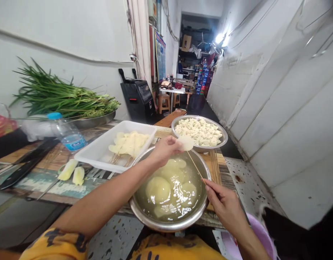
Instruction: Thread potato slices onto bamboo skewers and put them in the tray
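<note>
Over the far rim of a steel bowl [171, 226], my left hand [167, 150] pinches a thin, pale potato slice [186, 143]. My right hand [223, 198] grips the lower end of a thin wooden skewer [196, 167] at the bowl's right side. The skewer's upper end meets the slice's lower edge; whether it has pierced it, I cannot tell. Several round potato slices [158, 189] lie in the bowl's cloudy water. Left of the bowl, a white plastic tub [94, 153] holds skewered slices [130, 144].
Behind the bowl stands a steel dish of cauliflower pieces [198, 130], with loose skewers [215, 168] nearby. Leftward are a water bottle [67, 131], a black-handled knife [22, 168], two pale vegetable pieces [68, 169] and a pan of green chives [66, 99]. A pink basin [259, 231] sits low right.
</note>
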The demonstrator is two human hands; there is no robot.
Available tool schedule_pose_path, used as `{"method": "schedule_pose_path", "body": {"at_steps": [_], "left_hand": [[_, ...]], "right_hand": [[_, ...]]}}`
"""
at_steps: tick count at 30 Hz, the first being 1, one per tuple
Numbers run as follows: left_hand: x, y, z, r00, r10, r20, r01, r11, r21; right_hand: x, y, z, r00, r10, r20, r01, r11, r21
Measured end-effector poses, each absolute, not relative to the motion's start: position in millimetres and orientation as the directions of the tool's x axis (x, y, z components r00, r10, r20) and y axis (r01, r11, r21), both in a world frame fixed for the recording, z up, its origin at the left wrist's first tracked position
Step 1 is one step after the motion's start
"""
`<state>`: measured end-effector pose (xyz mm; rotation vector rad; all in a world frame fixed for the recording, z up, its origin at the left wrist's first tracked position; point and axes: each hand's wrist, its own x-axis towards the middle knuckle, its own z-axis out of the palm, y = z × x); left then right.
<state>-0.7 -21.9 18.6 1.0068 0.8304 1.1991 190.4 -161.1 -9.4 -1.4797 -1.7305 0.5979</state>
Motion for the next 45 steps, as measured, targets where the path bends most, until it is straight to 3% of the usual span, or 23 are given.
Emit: {"method": "schedule_pose_path", "body": {"at_steps": [17, 30, 34, 37, 40, 43, 45], "left_hand": [[3.2, -29.4, 10.3, 0.133, 0.953, 0.273, -0.096, -0.261, 0.96], [4.9, -24.2, 13.1, 0.165, 0.985, 0.046, -0.345, 0.014, 0.938], [5.2, -24.3, 10.4, 0.139, 0.986, 0.087, -0.246, -0.051, 0.968], [6.3, -26.5, 10.7, 0.14, 0.98, 0.141, -0.141, -0.122, 0.982], [6.8, -27.6, 11.9, 0.132, 0.979, 0.158, -0.107, -0.145, 0.984], [7.4, -27.0, 12.1, 0.133, 0.982, 0.136, -0.126, -0.119, 0.985], [8.0, -25.9, 11.5, 0.153, 0.983, 0.104, -0.156, -0.08, 0.984]], "right_hand": [[189.6, -158.4, -16.0, -0.004, 0.986, 0.164, 0.562, 0.138, -0.815], [188.3, -155.0, -15.0, 0.009, 0.955, 0.298, 0.574, 0.239, -0.783], [189.4, -154.3, -19.9, 0.045, 0.961, 0.271, 0.544, 0.204, -0.814], [187.6, -154.2, -23.2, 0.068, 0.974, 0.218, 0.434, 0.168, -0.885], [185.5, -154.0, -23.5, 0.032, 0.997, 0.066, 0.181, 0.06, -0.982], [184.8, -152.8, -20.5, -0.073, 0.995, -0.075, -0.07, -0.081, -0.994], [185.3, -152.0, -19.1, -0.111, 0.986, -0.123, -0.143, -0.138, -0.98]]}}
